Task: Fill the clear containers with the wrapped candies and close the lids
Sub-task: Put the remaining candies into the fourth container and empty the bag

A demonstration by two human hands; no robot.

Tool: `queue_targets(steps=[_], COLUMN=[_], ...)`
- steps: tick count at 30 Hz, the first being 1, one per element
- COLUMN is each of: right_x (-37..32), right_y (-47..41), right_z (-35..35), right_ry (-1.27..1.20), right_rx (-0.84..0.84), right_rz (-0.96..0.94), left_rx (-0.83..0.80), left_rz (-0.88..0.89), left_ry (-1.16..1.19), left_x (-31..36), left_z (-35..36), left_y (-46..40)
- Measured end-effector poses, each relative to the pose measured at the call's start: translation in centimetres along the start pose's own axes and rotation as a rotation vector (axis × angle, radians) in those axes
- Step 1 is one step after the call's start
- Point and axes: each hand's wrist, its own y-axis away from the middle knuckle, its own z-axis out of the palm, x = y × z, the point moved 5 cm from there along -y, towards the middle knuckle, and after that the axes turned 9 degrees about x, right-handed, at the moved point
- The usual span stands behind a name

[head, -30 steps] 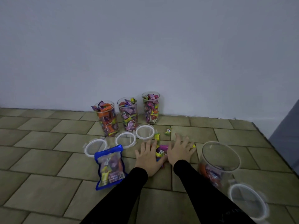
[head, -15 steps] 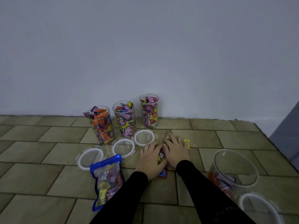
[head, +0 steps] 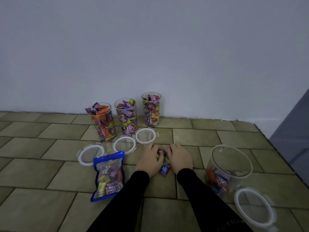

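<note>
My left hand (head: 149, 159) and my right hand (head: 181, 157) are cupped together on the tiled floor, their fingers curled round a small heap of wrapped candies (head: 162, 154). A red and blue candy (head: 164, 170) lies loose between my wrists. To the right stands a wide clear container (head: 231, 160), open, with a few candies at its bottom. Its lid (head: 253, 207) lies in front of it. By the wall stand three tall clear containers (head: 102, 121) (head: 126, 116) (head: 151, 109), all full and open, with three round lids (head: 91, 154) (head: 124, 145) (head: 146, 135) lying before them.
A blue-edged candy bag (head: 109, 174) lies flat on the floor left of my arms, still holding candies. A pale wall runs behind the containers. A grey panel (head: 294, 141) stands at the far right edge.
Both hands have drawn closer together and curled in, gathering the scattered candies into one heap. The yellow candies that lay by my right hand are now under the hands.
</note>
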Motion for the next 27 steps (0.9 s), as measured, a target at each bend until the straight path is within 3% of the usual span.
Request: queue_targets(steps=[2,4,9,12,18,22,27], right_x=[-0.1,-0.7,-0.8,-0.8,-1.5,-2.0,-3.3], right_y=[0.4,0.7,1.1,1.4,0.7,-0.1,-0.7], right_z=[-0.6,-0.9,-1.3,-1.5,-2.8,-4.0,-5.8], right_ry=[0.092,0.14,0.155,0.206,0.141,0.104,-0.003], right_rx=[0.035,-0.041,-0.12,-0.17,-0.172,-0.048,-0.022], right_rz=[-0.045,-0.102,-0.051,-0.072,-0.126,-0.092,-0.1], left_rx=[0.008,-0.029,-0.231,-0.272,-0.124,0.02,0.176], left_rz=[-0.027,-0.059,-0.165,-0.188,-0.226,-0.255,-0.36], left_ry=[-0.014,-0.051,-0.125,-0.131,0.024,0.132,0.262], left_x=[0.1,0.2,0.5,0.7,1.4,1.9,1.7], left_z=[0.0,0.1,-0.5,-0.7,-1.4,-2.5,-3.6], left_y=[0.2,0.2,-0.3,0.0,0.5,0.5,0.1])
